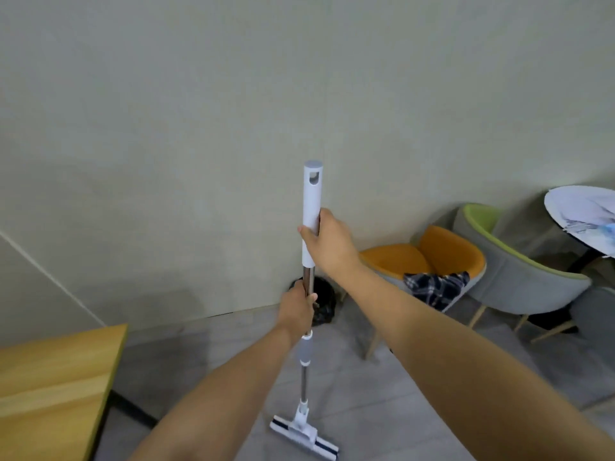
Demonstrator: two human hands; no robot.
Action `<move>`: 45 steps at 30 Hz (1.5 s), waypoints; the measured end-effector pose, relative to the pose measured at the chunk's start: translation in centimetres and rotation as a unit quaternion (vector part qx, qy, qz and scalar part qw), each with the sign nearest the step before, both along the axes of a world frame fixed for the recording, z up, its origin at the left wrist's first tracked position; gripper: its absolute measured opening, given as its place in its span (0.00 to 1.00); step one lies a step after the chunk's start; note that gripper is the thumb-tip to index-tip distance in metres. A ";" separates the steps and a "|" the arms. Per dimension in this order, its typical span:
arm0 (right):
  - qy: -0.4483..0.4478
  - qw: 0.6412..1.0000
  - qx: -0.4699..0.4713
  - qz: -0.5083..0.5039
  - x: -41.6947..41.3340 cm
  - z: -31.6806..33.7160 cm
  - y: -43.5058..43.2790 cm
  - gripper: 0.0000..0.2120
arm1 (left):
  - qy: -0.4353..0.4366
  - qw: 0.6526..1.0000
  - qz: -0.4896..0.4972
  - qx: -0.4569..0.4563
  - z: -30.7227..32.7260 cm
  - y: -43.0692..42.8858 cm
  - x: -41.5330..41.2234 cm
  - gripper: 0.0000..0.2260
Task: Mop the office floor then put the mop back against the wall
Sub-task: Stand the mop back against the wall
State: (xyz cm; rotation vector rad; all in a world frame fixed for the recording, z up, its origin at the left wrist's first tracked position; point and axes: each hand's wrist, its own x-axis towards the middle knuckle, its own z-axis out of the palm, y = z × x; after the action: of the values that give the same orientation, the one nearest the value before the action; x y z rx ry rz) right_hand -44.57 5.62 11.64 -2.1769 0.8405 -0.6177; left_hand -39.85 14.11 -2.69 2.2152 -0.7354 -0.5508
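Head view: mop upright, facing wall.
I have right hand and left hand wrapped round its pole; lean it over gently.

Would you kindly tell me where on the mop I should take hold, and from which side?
Grip the mop by its pole: right hand on the white top sleeve, left hand on the bare metal shaft below, as here. The pole stands nearly upright with the wall behind it, so come from the near side and close round it.
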 end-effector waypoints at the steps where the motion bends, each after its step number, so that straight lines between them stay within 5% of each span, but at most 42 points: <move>1: -0.006 1.000 -0.007 0.010 1.8 0.6 -0.1 0.12 | 0.002 1.000 0.016 -0.008 0.6 -0.2 1.5 0.04; 23: 0.020 0.991 -0.057 0.121 37.9 3.3 -7.9 0.15 | -0.017 0.998 0.055 -0.035 1.6 -8.1 38.9 0.04; 38: 0.053 0.982 -0.011 0.181 53.9 -0.9 -17.9 0.13 | 0.002 0.993 0.117 0.032 -2.0 -16.3 52.7 0.03; 45: 0.119 0.984 -0.032 0.126 58.3 -1.4 -19.7 0.16 | 0.004 0.997 0.080 0.019 -3.4 -18.2 57.8 0.06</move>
State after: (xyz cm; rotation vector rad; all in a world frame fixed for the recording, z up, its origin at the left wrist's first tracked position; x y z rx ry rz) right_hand 13.69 -14.10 10.23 -2.3986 0.6559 -0.2637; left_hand 17.98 -4.12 -6.12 2.2820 -0.5414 -0.4967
